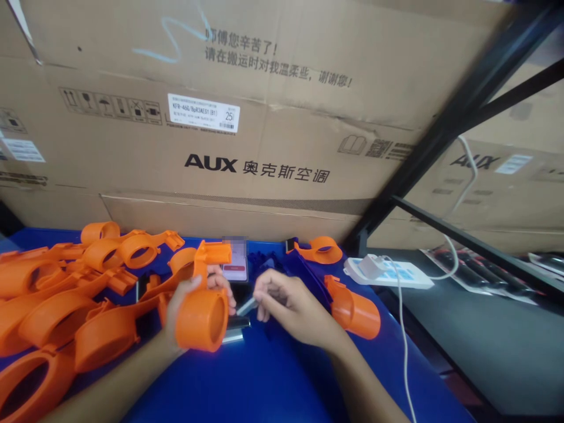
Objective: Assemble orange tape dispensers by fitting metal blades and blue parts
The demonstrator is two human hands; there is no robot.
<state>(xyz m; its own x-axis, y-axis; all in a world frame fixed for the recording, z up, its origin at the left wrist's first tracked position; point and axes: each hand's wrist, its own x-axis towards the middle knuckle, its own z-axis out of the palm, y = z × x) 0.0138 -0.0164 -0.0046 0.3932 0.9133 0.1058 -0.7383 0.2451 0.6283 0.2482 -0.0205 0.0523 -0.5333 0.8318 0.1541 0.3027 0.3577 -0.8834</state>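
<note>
My left hand [180, 296] is wrapped round an orange plastic ring-shaped holder [196, 322], whose clip end points up. Between the thumb and fingers of my right hand [284, 299] is a small grey flat strip [247, 306], tilted toward the holder but seen apart from its ring. Just below the strip lie dark and silvery flat pieces [233, 335], partly hidden by the holder. Behind my hands a phone with a lit screen [235, 267] rests on the blue surface.
Many similar orange holders [106, 338] are heaped at the left. More orange holders [356, 311] lie at the right. A white power strip [388, 272] with a plug and cable sits beside the black shelf frame [374, 217]. A large cardboard box [264, 129] stands behind the blue table [264, 388].
</note>
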